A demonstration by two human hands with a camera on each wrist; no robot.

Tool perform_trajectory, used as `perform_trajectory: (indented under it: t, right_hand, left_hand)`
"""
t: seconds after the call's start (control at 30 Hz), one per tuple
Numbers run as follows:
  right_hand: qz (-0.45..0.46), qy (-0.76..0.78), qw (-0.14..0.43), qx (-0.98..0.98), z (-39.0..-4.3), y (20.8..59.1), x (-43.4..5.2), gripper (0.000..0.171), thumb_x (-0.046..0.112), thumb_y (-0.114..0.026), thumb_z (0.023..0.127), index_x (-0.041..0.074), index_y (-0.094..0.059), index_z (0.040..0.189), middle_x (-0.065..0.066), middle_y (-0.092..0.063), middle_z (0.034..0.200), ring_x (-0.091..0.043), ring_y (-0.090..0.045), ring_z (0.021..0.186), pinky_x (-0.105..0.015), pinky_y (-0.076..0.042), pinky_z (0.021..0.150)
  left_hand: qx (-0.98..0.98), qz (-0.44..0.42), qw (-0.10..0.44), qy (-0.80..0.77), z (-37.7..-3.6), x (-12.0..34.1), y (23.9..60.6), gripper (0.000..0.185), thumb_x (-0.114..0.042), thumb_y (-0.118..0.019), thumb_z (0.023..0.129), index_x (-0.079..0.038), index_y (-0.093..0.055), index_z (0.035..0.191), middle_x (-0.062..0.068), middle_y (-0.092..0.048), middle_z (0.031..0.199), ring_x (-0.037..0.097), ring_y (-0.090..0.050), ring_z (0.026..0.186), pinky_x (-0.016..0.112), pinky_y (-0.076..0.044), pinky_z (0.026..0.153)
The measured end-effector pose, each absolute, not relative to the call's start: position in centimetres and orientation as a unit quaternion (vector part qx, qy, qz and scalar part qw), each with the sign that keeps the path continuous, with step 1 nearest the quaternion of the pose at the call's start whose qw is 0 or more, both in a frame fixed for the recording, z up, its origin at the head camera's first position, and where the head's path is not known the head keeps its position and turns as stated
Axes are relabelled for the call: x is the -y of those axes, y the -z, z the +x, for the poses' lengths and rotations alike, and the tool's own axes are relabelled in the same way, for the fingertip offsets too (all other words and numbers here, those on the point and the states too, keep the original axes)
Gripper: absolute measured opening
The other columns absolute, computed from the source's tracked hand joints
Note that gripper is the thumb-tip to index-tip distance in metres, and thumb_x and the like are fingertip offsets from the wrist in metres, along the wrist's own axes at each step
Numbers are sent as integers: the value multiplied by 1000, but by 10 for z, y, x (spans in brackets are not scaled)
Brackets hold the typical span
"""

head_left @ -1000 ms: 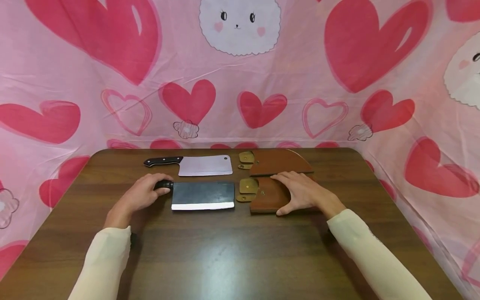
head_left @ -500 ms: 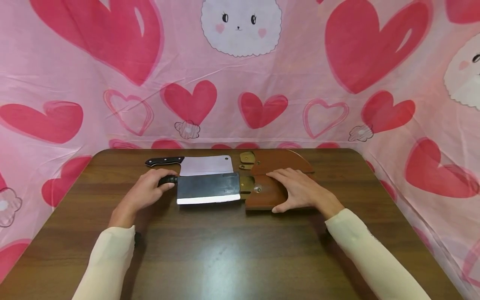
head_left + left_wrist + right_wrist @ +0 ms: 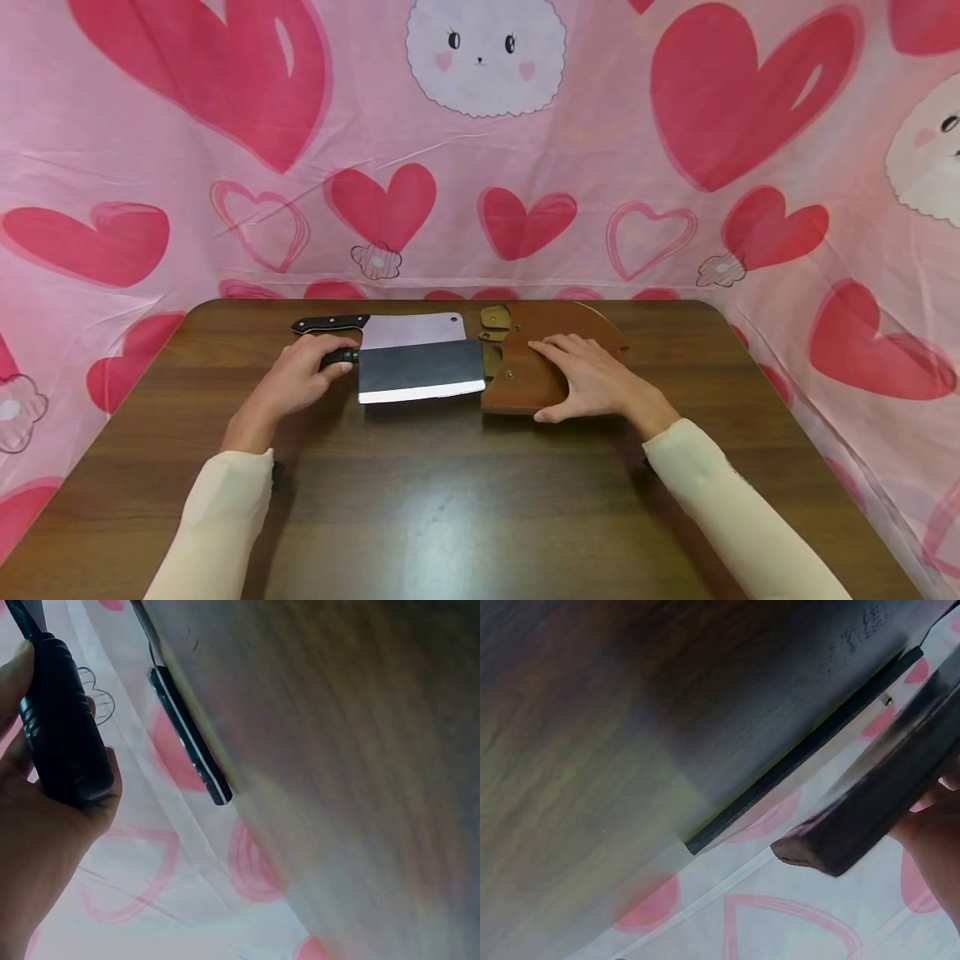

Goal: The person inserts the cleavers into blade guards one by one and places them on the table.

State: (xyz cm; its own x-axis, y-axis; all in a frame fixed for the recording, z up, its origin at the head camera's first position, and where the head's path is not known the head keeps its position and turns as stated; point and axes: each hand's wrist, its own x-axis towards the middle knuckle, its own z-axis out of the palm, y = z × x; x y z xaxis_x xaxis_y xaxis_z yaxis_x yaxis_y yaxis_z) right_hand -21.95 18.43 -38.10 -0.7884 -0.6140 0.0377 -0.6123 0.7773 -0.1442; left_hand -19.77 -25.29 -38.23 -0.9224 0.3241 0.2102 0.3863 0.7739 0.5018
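L hand [image 3: 298, 377] clamped round dark cleaver's [image 3: 420, 368] handle [image 3: 66, 724]; R hand [image 3: 596, 379] grips near sheath [image 3: 521, 379] (both off table [image 3: 450, 517]). Blade end's at sheath mouth, contact unclear. Prob. the lining-up step; next move likely needs blade level w/ opening, then straight push.

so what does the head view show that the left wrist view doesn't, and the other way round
Only the head view: the right hand, the near brown sheath, the far brown sheath and the dark cleaver's full blade.

Only the left wrist view: the rounded butt end of the held handle.

Both: the left hand, the other cleaver's black handle, the wooden table and heart-print cloth.
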Motion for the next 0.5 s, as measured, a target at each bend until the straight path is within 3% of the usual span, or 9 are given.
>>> perform_trajectory:
  t: [0.5]
  right_hand:
    - [-322,94,21,-942,-219,379,-187,106,81,-60,60,26,-30,146,0,-40,141,-21,-39,127,-54,-30,106]
  left_hand:
    - [942,-206,79,252,-198,253,377,29,-12,-66,86,-14,-64,115,8,-64,115,31,-53,111,59,-36,96]
